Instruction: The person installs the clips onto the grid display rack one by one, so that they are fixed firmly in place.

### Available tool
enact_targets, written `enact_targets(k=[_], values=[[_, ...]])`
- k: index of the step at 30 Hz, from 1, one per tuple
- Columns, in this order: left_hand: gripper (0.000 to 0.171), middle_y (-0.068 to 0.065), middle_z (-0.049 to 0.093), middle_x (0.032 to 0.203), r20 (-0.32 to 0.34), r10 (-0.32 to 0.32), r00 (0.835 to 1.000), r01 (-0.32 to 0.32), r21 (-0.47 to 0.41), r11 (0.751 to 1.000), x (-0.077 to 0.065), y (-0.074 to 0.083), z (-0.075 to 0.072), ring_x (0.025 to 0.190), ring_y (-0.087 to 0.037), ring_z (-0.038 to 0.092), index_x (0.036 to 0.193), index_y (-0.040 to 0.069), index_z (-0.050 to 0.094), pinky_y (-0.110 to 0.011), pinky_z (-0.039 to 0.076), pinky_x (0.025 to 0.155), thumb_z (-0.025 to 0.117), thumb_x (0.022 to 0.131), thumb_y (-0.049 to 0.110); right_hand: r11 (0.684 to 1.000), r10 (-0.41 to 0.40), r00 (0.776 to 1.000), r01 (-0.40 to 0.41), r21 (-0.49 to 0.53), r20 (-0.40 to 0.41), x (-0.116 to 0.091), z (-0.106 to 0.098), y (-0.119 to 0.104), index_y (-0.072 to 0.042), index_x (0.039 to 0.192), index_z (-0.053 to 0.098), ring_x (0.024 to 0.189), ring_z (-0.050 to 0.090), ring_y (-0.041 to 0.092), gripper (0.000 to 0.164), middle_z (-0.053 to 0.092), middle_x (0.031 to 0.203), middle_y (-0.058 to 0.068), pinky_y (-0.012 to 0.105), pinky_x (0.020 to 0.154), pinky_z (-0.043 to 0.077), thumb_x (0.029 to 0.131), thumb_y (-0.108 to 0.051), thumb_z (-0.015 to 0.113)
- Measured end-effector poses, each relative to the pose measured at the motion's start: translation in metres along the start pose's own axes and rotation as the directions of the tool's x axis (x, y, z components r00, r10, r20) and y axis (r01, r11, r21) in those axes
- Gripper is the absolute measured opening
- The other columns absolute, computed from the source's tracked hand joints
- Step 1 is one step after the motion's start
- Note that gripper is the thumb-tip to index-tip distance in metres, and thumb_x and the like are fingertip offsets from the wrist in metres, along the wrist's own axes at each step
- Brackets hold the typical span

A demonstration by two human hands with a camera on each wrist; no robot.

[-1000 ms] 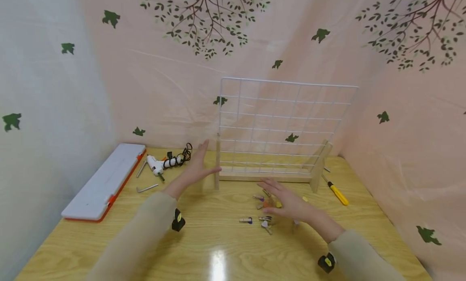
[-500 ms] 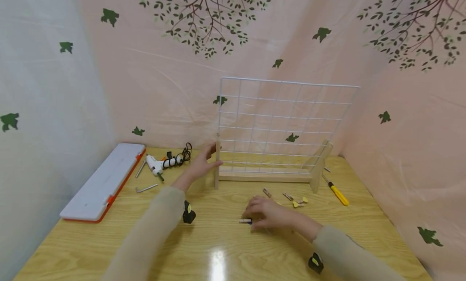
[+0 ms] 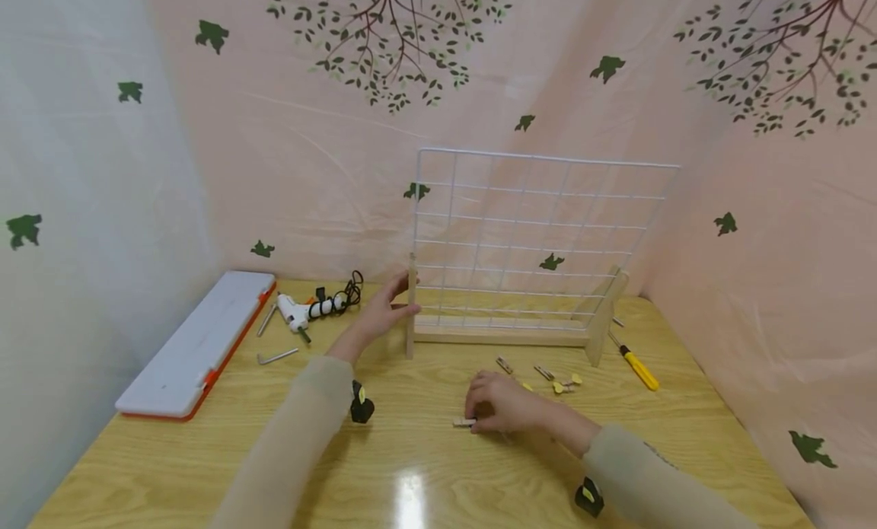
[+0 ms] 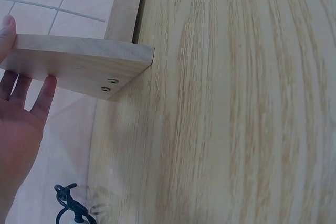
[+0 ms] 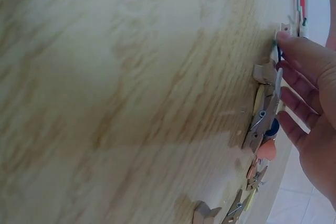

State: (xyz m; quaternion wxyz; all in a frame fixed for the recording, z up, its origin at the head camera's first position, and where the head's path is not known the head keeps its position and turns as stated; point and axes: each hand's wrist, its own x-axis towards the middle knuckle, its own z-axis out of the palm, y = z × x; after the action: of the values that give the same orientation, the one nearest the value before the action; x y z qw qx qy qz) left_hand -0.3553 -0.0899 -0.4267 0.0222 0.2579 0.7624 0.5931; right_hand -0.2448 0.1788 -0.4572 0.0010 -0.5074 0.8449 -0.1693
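Right hand [image 3: 505, 403] has lowered, apparently pinching a clothespin [image 3: 462, 422]; left hand [image 3: 375, 317] grips wooden upright [image 3: 411, 333]

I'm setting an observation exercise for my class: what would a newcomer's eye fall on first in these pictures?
Probably the white wire grid, standing toward the back of the table, with the left hand gripping its left wooden support. Next, the right hand, in front of the grid, pinching a small clothespin. The long, pale, orange-edged case at the table's left may also stand out.

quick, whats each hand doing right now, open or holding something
Left hand: holding the wooden side panel.
Right hand: pinching a wooden clothespin.
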Motion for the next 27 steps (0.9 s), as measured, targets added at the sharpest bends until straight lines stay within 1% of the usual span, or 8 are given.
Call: enact_targets(k=[4,8,13,16,20,24,25,27], values=[[0.061,-0.008,0.035,0.138,-0.014,-0.008,1.0,0.008,0.01,1.0,0.003,-0.01,0.002,0.126,-0.023,0.035,0.136,0.025,0.033,-0.038,0.045,0.089,0.062,0.083,0.011,0.979,0.121,0.993,-0.119,0.166,0.003,-0.004,-0.006,-0.003,-0.021,0.081,0.064,0.08,0.052,0.0,0.009,0.06,0.083,-0.013,0.025,0.08,0.046,0.076,-0.023,0.071],[0.063,-0.008,0.035,0.139,-0.017,-0.01,1.0,0.01,0.018,1.0,0.002,-0.013,0.002,0.126,-0.024,0.034,0.137,0.026,0.031,-0.04,0.044,0.09,0.061,0.084,0.009,0.902,0.285,0.958,-0.271,0.335,0.008,-0.012,-0.021,-0.004,-0.023,0.086,0.062,0.07,0.056,0.001,0.008,0.061,0.08,-0.012,0.022,0.066,0.05,0.08,-0.021,0.067],[0.066,-0.01,0.033,0.14,-0.004,-0.014,1.0,0.014,0.013,1.0,0.0,-0.006,0.001,0.127,-0.026,0.032,0.138,0.024,0.029,-0.04,0.044,0.091,0.063,0.082,0.021,0.805,0.341,0.939,-0.265,0.53,-0.049,-0.024,-0.049,-0.002,-0.012,0.098,0.06,0.074,0.06,0.016,0.013,0.062,0.088,0.008,0.03,0.061,0.051,0.085,-0.016,0.061],[0.068,-0.012,0.032,0.141,0.006,-0.012,1.0,0.012,-0.01,1.0,-0.003,0.004,0.0,0.127,-0.028,0.032,0.139,0.019,0.028,-0.041,0.044,0.09,0.064,0.082,0.021,0.723,0.375,0.923,-0.233,0.651,-0.086,-0.033,-0.065,0.001,0.0,0.102,0.06,0.078,0.062,0.022,0.018,0.06,0.093,0.02,0.035,0.064,0.053,0.086,-0.009,0.058],[0.068,-0.012,0.032,0.14,0.016,-0.014,1.0,0.014,-0.002,1.0,-0.006,0.015,0.0,0.127,-0.027,0.032,0.14,0.015,0.027,-0.04,0.045,0.089,0.063,0.083,0.018,0.672,0.488,0.86,-0.262,0.693,-0.148,-0.046,-0.087,0.008,0.003,0.106,0.06,0.08,0.064,0.025,0.024,0.063,0.092,0.018,0.034,0.069,0.053,0.086,-0.011,0.058],[0.067,-0.012,0.033,0.14,0.01,-0.03,1.0,0.03,0.011,0.999,-0.006,0.015,0.0,0.127,-0.026,0.032,0.14,0.016,0.027,-0.039,0.044,0.09,0.063,0.082,0.019,0.71,0.576,0.762,-0.286,0.643,-0.297,-0.059,-0.11,0.015,-0.001,0.104,0.063,0.071,0.064,0.024,0.027,0.066,0.082,0.009,0.034,0.065,0.053,0.087,-0.022,0.058],[0.068,-0.012,0.032,0.141,0.008,-0.034,0.999,0.034,0.008,0.999,-0.006,0.013,0.0,0.127,-0.026,0.032,0.14,0.017,0.027,-0.04,0.044,0.091,0.063,0.082,0.02,0.708,0.566,0.751,-0.232,0.667,-0.34,-0.068,-0.106,0.038,-0.003,0.103,0.064,0.07,0.063,0.02,0.027,0.066,0.08,0.006,0.032,0.064,0.053,0.086,-0.024,0.058],[0.069,-0.01,0.033,0.141,0.0,-0.037,0.999,0.037,0.01,0.999,-0.003,0.007,0.0,0.128,-0.025,0.032,0.14,0.019,0.028,-0.041,0.043,0.091,0.064,0.081,0.022,0.72,0.575,0.686,-0.167,0.674,-0.445,-0.073,-0.116,0.044,0.0,0.098,0.065,0.061,0.061,0.016,0.026,0.065,0.073,0.005,0.029,0.057,0.052,0.087,-0.022,0.058]])
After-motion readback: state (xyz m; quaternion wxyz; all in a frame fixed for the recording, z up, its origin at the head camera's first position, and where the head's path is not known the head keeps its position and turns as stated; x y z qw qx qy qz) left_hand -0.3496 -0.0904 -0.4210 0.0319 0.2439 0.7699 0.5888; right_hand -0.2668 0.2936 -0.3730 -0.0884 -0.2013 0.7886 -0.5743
